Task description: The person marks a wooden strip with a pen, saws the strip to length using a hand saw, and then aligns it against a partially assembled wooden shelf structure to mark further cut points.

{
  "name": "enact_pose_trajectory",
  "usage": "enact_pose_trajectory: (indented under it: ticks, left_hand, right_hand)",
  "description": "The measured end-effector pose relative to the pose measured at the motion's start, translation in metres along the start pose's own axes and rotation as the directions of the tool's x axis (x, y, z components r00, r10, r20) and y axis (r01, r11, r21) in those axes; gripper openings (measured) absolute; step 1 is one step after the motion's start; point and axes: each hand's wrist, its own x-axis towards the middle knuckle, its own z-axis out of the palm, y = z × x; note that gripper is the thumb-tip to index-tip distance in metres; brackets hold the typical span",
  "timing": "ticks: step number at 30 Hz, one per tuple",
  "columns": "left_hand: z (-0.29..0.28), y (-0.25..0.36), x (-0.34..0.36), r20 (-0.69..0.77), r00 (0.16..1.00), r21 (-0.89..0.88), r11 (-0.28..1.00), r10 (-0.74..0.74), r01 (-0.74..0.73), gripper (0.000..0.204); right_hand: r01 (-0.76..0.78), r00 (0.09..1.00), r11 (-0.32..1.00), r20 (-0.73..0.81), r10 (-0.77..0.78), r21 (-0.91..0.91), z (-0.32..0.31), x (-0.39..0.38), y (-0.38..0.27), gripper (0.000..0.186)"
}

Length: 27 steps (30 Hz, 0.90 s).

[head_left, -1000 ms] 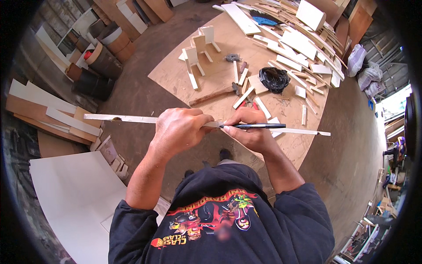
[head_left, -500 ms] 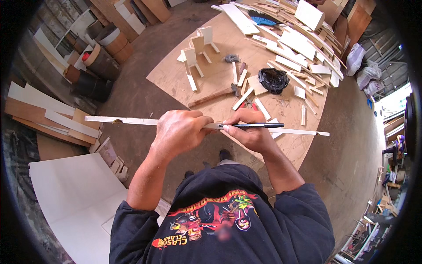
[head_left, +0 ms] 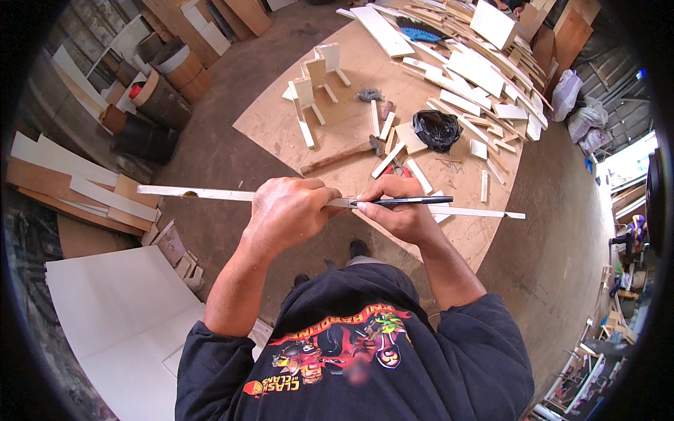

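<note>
My left hand (head_left: 284, 207) is closed around a long, thin whitish wooden strip (head_left: 225, 195), which spans sideways in front of my body. My right hand (head_left: 399, 217) grips a black pen (head_left: 418, 200) along the strip, its tip at the wood beside my left fingers. Just beyond them is a plywood work surface (head_left: 274, 119) carrying small chair-like wooden assemblies (head_left: 303, 91), a hammer (head_left: 340, 158), a black plastic bag (head_left: 434, 130) and scattered short wooden pieces (head_left: 414, 175).
A heap of boards and offcuts (head_left: 474, 74) covers the surface's far right. Drums (head_left: 161, 98), leaning panels (head_left: 84, 182) and a large white sheet (head_left: 119, 316) are on the left. White sacks (head_left: 586, 116) lie at right. A partly visible person (head_left: 518, 11) is at the top edge.
My hands, with the strip and pen, have shifted slightly downward in the view. A person has become partly visible at the upper right edge.
</note>
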Motion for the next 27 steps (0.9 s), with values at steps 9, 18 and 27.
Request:
enact_pose_trajectory:
  ticks: [9, 18, 27]
  left_hand:
    - [0.003, -0.006, 0.002, 0.009, 1.000, 0.001, 1.000, -0.002, 0.002, 0.023]
    - [0.002, -0.006, 0.003, 0.008, 1.000, 0.001, 1.000, -0.003, 0.003, 0.019]
    - [0.004, -0.011, 0.003, 0.003, 1.000, 0.003, 1.000, 0.001, -0.001, 0.016]
  right_hand:
    - [0.000, 0.999, 1.000, 0.045, 0.001, -0.018, -0.001, 0.001, 0.001, 0.010]
    - [-0.051, 0.999, 0.998, 0.006, 0.050, 0.036, 0.004, 0.003, 0.002, 0.012]
    - [-0.095, 0.995, 0.994, -0.006, 0.095, 0.059, 0.006, 0.005, 0.007, 0.013]
